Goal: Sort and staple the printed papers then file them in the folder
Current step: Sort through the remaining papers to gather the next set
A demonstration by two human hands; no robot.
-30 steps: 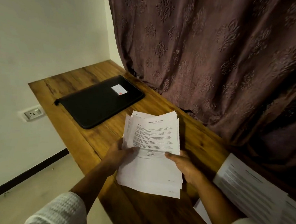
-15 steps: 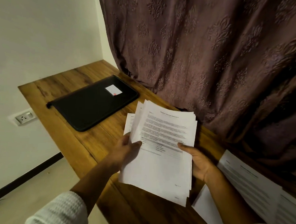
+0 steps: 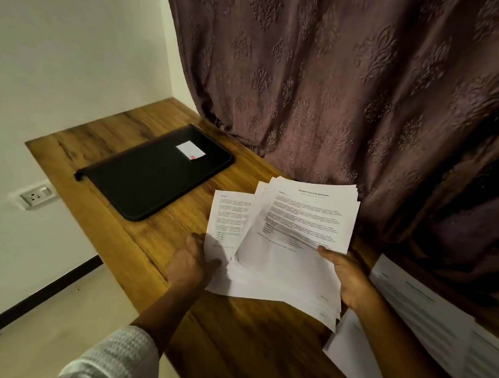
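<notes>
So left hand point(image 3: 191, 262) is pinching one white printed sheet point(image 3: 229, 213) nearest the flat black folder point(image 3: 153, 175), right hand point(image 3: 350, 278) is gripping the paper stack point(image 3: 290, 266).

The left hand point(image 3: 191, 262) pinches one sheet point(image 3: 229, 216), fanned out leftward from under the stack point(image 3: 291, 249). The right hand point(image 3: 349, 278) grips the stack at its right edge, thumb on top (the top page is headed "Sample Financial Statement"). A black folder point(image 3: 156, 172) with a white label point(image 3: 190, 151) lies flat on the table point(image 3: 118, 234), further left. Loose pages point(image 3: 426, 313) lie at the right, below the curtain point(image 3: 334, 92).
</notes>
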